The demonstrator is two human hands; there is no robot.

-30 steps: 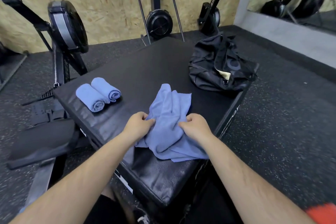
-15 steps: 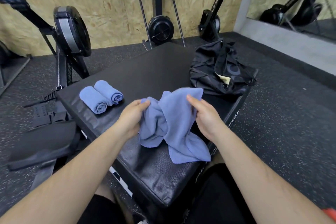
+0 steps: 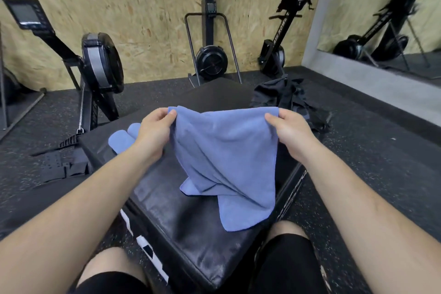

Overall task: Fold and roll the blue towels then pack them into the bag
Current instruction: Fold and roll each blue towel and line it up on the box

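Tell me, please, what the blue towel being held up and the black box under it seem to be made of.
Blue towel: soft matte cloth, probably microfibre or fine terry; it hangs in loose folds and shows no shine.
Black box: probably a vinyl or faux-leather cover over padding; its top is glossy and reflects light, and its edges look rounded.

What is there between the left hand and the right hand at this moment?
In the head view, the blue towel spans the gap: the left hand and right hand each pinch a top corner.
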